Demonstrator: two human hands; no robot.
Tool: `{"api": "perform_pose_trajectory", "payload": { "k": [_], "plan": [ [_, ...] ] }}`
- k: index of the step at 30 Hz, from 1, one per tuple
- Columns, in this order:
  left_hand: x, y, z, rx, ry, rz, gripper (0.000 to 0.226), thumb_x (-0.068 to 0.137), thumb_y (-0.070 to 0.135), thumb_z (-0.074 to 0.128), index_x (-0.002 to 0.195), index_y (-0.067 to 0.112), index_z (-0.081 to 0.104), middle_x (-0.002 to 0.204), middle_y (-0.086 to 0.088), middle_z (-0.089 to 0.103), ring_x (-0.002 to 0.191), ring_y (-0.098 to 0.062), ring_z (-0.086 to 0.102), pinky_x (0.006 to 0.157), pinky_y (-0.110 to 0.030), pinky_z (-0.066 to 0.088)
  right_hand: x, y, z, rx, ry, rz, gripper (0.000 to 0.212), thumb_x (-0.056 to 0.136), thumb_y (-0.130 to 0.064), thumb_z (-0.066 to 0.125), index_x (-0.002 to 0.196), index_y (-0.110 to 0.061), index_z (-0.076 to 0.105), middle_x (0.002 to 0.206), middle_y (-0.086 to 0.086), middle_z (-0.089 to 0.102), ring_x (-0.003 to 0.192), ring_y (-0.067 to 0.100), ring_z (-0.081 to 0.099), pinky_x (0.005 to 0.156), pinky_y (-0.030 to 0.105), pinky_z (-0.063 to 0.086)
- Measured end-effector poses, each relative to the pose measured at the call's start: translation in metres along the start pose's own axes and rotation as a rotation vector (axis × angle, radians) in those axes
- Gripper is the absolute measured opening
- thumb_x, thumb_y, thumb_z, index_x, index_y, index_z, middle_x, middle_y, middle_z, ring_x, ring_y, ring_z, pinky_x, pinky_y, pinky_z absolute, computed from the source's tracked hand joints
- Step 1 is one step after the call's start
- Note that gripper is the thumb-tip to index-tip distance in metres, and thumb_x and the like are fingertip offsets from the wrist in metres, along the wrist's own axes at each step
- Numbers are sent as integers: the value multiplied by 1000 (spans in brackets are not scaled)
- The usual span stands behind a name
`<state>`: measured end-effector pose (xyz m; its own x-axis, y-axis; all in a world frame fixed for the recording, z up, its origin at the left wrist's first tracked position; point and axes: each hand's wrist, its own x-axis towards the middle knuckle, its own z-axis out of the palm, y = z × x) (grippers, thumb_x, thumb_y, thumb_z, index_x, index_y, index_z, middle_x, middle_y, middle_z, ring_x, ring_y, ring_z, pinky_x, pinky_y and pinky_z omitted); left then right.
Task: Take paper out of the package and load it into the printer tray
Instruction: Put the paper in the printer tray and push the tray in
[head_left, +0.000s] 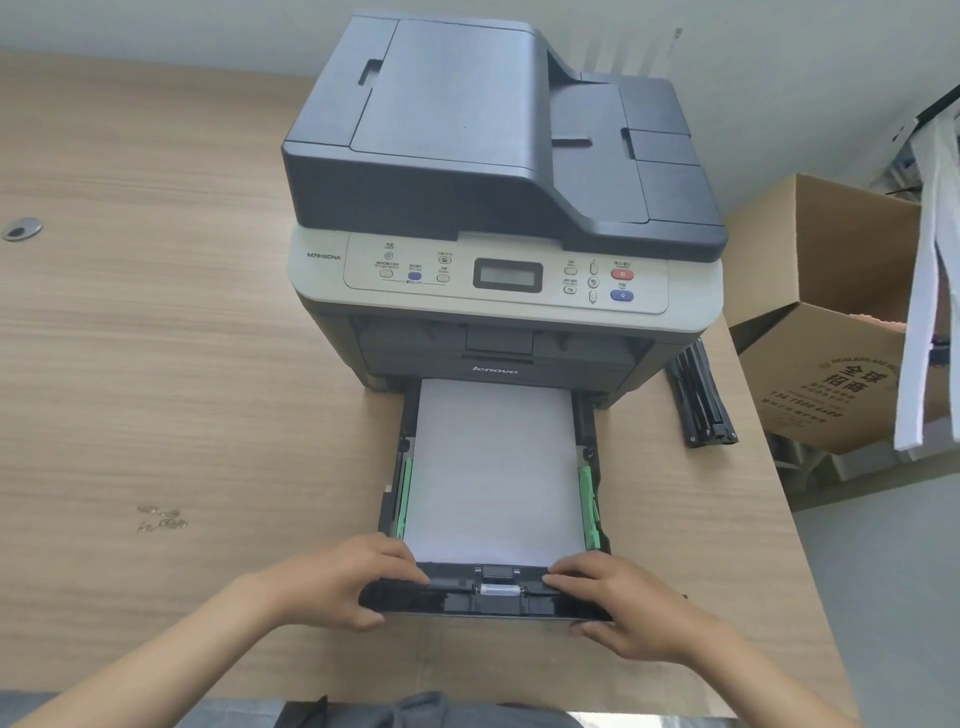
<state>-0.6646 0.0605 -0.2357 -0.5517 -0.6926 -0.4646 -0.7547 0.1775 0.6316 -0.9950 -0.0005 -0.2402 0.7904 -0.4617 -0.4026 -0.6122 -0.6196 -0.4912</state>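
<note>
A grey and dark Lenovo printer (498, 208) stands on a wooden desk. Its black paper tray (452, 603) is pulled out toward me. A white paper stack (496, 467) lies flat in the tray between green side guides (404, 493). My left hand (343, 582) grips the tray's front left corner, fingers over the top edge and thumb below. My right hand (618, 603) grips the front right corner the same way. No paper package is in view.
The wooden desk (156, 364) stretches left, with a cable grommet (22, 228). A black folded object (701, 400) lies right of the printer. An open cardboard box (831, 322) sits off the desk's right edge, white sheets (930, 312) hanging beside it.
</note>
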Motion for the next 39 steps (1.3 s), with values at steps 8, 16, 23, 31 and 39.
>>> {"api": "perform_pose_trajectory", "payload": {
  "k": [8, 16, 23, 31, 39],
  "plan": [
    [8, -23, -18, 200, 366, -38, 45, 78, 45, 42, 120, 36, 56, 121, 16, 63, 108, -1, 57, 87, -13, 46, 24, 15, -9, -147, 347, 66, 39, 71, -43, 47, 106, -29, 58, 96, -13, 74, 85, 9, 70, 74, 23, 56],
    [19, -50, -55, 140, 839, -263, 41, 62, 36, 77, 94, 12, 65, 96, -2, 70, 92, -7, 52, 76, -22, 46, 31, 53, -50, -52, 635, 464, 77, 43, -36, 90, 112, -19, 60, 106, 9, 67, 100, 30, 62, 84, 36, 44],
    [46, -48, -86, -371, 1052, -616, 119, 44, 15, 92, 140, 7, 22, 142, -13, 33, 133, -26, 33, 108, -38, 34, 57, 60, -93, 479, 856, 657, 120, 37, -18, 94, 137, -20, 27, 135, -3, 44, 125, 16, 40, 103, 38, 37],
    [64, -59, -113, -500, 941, -496, 78, 54, 2, 85, 108, 38, 40, 102, 6, 61, 63, -6, 62, 62, -14, 42, 76, 77, -106, 645, 800, 588, 83, 53, -4, 86, 117, -25, 37, 104, -1, 60, 75, 22, 56, 62, 27, 42],
    [84, -58, -109, -595, 1201, -536, 62, 59, 2, 83, 108, 20, 50, 100, 2, 64, 87, 4, 60, 80, -25, 44, 94, 75, -103, 693, 1035, 652, 64, 59, -1, 84, 112, -8, 49, 99, -3, 57, 94, 14, 49, 82, 27, 37]
  ]
}}
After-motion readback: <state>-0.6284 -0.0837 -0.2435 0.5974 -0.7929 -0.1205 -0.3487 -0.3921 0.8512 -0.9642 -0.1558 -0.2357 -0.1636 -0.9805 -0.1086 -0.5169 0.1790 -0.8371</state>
